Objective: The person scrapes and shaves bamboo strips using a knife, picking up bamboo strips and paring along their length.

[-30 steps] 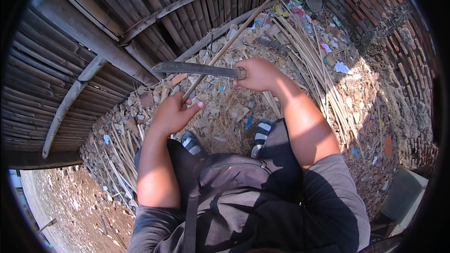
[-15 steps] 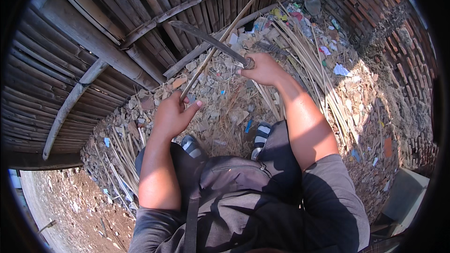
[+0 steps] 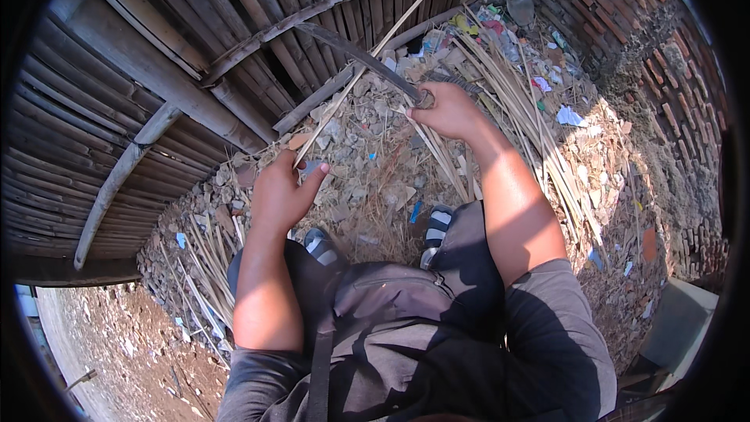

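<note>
My left hand [image 3: 280,194] is closed round the near end of a long, thin bamboo strip [image 3: 331,116], its thumb held out to the side. The strip slants up and away to the right, past the top of the picture. In my right hand [image 3: 451,112] is the handle of a machete with a dark, slightly curved blade [image 3: 361,56]. That blade points to the far left and crosses the strip well beyond my left hand. Whether the two touch at the crossing, I cannot tell.
A bamboo wall [image 3: 234,39] rises on the left and ahead; a brick wall [image 3: 664,101] stands at right. Cut bamboo strips [image 3: 539,148] lie on rubble right of my arm, more strips [image 3: 205,254] at left. Litter [image 3: 500,27] fills the far corner. My sandalled feet [image 3: 437,227] rest below.
The machete and my right hand have shifted slightly right and away. My left hand has moved a little left, and the strip now shows a paler, narrower side.
</note>
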Demonstrator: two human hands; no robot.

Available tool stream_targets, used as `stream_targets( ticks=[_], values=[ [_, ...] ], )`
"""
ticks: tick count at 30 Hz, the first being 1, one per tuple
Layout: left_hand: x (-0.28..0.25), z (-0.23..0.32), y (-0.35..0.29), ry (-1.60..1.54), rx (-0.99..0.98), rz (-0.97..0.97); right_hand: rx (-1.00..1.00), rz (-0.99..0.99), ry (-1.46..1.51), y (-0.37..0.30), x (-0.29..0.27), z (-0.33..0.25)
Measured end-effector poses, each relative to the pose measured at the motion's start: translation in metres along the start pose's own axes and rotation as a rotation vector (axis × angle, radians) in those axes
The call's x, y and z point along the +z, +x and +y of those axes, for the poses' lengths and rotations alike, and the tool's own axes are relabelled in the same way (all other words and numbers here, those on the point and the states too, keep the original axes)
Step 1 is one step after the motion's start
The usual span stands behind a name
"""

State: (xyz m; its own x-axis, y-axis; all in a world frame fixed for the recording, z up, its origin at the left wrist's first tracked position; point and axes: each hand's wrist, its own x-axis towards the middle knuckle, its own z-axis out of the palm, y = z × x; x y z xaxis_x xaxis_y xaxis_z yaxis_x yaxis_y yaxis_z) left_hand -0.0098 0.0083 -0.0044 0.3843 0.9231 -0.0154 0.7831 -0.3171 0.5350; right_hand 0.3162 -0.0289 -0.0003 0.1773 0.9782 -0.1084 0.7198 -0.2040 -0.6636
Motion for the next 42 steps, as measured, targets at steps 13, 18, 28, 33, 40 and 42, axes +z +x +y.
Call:
stream_targets(
  ticks=[13, 18, 28, 33, 40, 42],
  values=[
    [-0.001, 0.002, -0.002, 0.06, 0.013, 0.1, 0.002, -0.085, -0.089, 0.001, 0.0, -0.003],
    [0.003, 0.012, -0.002, 0.072, 0.038, 0.115, -0.226, 0.03, -0.159, -0.005, 0.03, 0.001],
    [-0.003, 0.004, -0.001, 0.113, -0.03, 0.099, 0.082, -0.008, 0.126, 0.011, 0.006, 0.023],
    [0.002, 0.004, -0.002, 0.114, 0.009, 0.094, -0.052, -0.124, -0.153, -0.005, 0.022, -0.025],
    [-0.002, 0.001, -0.004, 0.094, 0.023, 0.091, -0.113, -0.253, -0.14, 0.007, 0.016, 0.001],
    [-0.005, 0.003, 0.0, 0.109, -0.028, 0.094, 0.078, -0.05, 0.09, 0.009, 0.003, 0.017]
  ],
)
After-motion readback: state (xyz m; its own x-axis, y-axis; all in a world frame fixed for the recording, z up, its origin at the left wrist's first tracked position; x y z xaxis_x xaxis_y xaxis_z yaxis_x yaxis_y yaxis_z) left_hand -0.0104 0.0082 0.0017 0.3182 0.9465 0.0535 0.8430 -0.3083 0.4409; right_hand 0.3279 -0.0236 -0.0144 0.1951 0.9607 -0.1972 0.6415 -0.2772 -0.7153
